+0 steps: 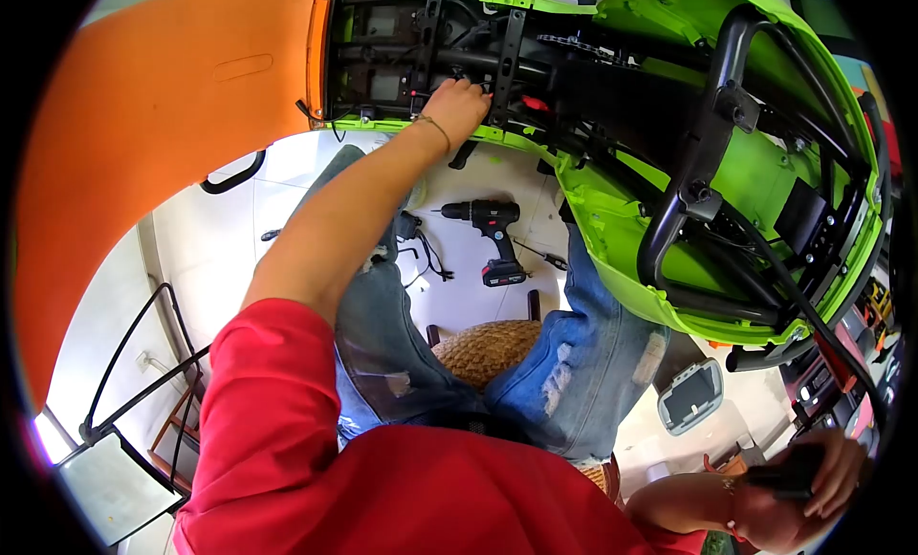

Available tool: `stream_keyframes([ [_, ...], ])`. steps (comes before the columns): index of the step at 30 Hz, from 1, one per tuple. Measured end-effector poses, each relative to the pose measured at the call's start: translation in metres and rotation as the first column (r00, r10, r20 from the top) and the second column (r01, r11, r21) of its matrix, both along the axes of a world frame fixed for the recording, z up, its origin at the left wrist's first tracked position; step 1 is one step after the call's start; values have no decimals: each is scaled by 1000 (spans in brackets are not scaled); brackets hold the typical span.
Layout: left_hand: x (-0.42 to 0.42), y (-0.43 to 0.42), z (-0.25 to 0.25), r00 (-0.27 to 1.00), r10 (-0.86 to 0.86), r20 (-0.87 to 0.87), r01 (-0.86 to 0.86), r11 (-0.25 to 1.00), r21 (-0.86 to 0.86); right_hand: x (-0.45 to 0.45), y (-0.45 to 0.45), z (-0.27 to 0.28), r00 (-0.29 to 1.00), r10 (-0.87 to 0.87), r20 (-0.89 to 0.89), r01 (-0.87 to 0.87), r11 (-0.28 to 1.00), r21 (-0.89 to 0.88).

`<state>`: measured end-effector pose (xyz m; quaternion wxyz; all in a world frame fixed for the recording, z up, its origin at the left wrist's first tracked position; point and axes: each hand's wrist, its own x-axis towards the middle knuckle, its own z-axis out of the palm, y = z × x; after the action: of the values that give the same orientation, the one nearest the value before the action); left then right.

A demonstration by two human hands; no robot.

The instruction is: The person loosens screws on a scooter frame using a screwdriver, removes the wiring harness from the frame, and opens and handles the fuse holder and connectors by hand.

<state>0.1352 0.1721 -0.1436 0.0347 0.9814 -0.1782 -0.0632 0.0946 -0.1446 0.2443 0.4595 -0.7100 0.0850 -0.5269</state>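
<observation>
My left hand (459, 110) reaches into the black metal frame (510, 63) of a vehicle with green body panels (622, 239). Its fingers are bent and close together beside a cross bar; whatever they grip is hidden beneath them. A small red part (535, 103) lies just to the right of that hand. Far off at the lower right, my right hand (837, 483) is closed around a dark object (786, 477), whose kind I cannot make out.
On the floor between my legs lie a cordless drill (492, 235), a screwdriver (543, 256) and black cables (426, 249). A large orange panel (182, 106) fills the left. A grey tray (690, 397) and a black-framed chair (115, 478) stand lower down.
</observation>
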Motion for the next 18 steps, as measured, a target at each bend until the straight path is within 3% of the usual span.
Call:
stream_keyframes([
  [1,2,-4,-2,997,71,-2,-71,997,-27,1,-7,10,839,532,115,-538,777,327],
  [2,2,-5,-3,990,142,-7,-142,988,-53,1,-14,19,427,821,378,-841,208,499],
  [3,2,-3,-3,990,143,-7,-144,988,-53,1,-18,24,402,863,307,-877,266,401],
  [4,1,-2,-3,982,187,-38,-190,977,-101,-4,-20,23,473,818,328,-859,344,380],
  [7,-10,11,2,973,220,-68,-226,969,-99,3,-26,20,466,760,454,-845,231,482],
  [8,-13,16,8,977,208,-56,-210,976,-53,4,-13,15,439,634,637,-861,96,499],
  [9,-16,17,20,956,266,-119,-271,962,-28,4,-9,13,475,681,557,-842,170,512],
  [11,-15,17,16,964,224,-141,-226,974,-2,4,-4,13,506,785,357,-812,295,503],
  [15,-13,5,4,985,154,-81,-155,988,-6,1,-15,13,478,851,218,-785,304,539],
  [18,-8,3,-2,990,127,-66,-131,989,-64,4,-13,10,486,834,262,-784,283,553],
])
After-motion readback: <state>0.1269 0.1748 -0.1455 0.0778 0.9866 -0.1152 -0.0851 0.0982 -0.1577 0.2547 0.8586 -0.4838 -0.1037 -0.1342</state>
